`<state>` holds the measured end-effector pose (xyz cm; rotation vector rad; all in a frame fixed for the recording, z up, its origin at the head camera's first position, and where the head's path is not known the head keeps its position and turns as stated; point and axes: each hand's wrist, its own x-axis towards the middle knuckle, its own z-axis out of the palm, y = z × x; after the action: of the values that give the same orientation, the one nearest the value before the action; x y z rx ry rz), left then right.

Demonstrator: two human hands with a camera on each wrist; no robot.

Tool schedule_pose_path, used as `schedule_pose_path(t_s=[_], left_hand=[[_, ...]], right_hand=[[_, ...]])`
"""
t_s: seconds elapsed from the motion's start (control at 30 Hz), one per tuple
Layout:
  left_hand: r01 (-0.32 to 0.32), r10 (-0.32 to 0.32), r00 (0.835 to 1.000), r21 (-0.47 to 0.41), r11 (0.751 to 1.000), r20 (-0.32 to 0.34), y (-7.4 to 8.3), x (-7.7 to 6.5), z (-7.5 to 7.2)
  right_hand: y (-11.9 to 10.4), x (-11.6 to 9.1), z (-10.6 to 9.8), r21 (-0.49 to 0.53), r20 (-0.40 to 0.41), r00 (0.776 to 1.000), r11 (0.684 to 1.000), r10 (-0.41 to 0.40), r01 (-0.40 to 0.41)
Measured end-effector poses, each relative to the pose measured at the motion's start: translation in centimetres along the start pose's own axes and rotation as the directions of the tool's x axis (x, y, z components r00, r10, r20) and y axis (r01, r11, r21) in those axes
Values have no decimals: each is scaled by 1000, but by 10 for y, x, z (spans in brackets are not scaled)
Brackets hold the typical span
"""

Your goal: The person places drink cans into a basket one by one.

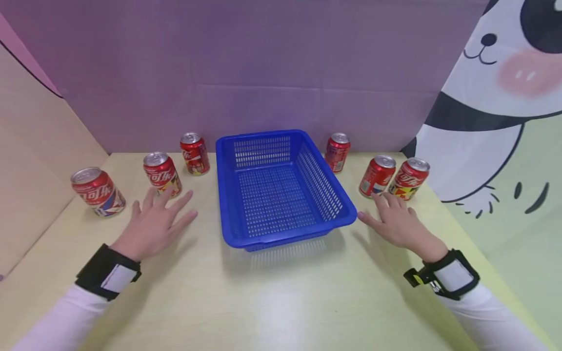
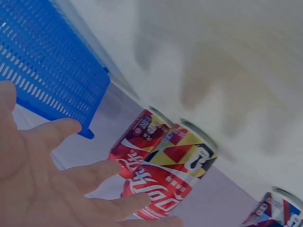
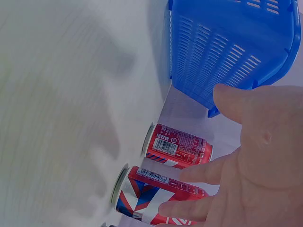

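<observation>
Fingers spread, my left hand (image 1: 151, 226) hovers just in front of a red cola can (image 1: 161, 174) and holds nothing. Another can (image 1: 98, 192) stands to its left, and a third (image 1: 195, 154) farther back by the basket. My right hand (image 1: 401, 222), also empty with fingers extended, is nearest to two cans standing side by side, one (image 1: 377, 175) left of the other (image 1: 409, 179). One more can (image 1: 337, 152) stands behind, close to the basket's right side. The left wrist view shows the fingers overlapping two cans (image 2: 173, 172); the right wrist view shows fingertips over a can (image 3: 151, 194).
A blue plastic basket (image 1: 226, 195) with slotted walls stands between the hands on the pale wooden table (image 1: 281, 302), with nothing inside. Behind it rises a purple backdrop (image 1: 263, 63). A panda picture (image 1: 478, 146) covers the right side.
</observation>
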<state>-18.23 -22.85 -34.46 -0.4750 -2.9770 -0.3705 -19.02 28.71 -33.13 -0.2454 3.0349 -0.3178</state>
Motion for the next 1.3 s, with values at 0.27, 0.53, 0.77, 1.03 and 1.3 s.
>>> schedule_pose_path(t_s=[0.27, 0.53, 0.77, 1.03, 1.3], left_hand=[[1, -26, 996, -290, 957, -83, 31, 47, -7], [23, -54, 997, -500, 866, -48, 61, 86, 11], [-64, -14, 993, -650, 757, -114, 61, 94, 18], [-81, 10, 994, -667, 741, -110, 61, 94, 15], [-21, -19, 999, -736, 676, -46, 61, 95, 19]], right_hand=[[-2, -1, -4, -7, -21, 1000, 1000, -15, 15], [-2, 4, -12, -27, -50, 998, 999, -47, 46], [-4, 13, -44, -66, -96, 976, 979, -197, 192], [4, 50, -89, -70, -82, 968, 970, -238, 233], [13, 92, -104, -82, 82, 994, 994, -69, 76]])
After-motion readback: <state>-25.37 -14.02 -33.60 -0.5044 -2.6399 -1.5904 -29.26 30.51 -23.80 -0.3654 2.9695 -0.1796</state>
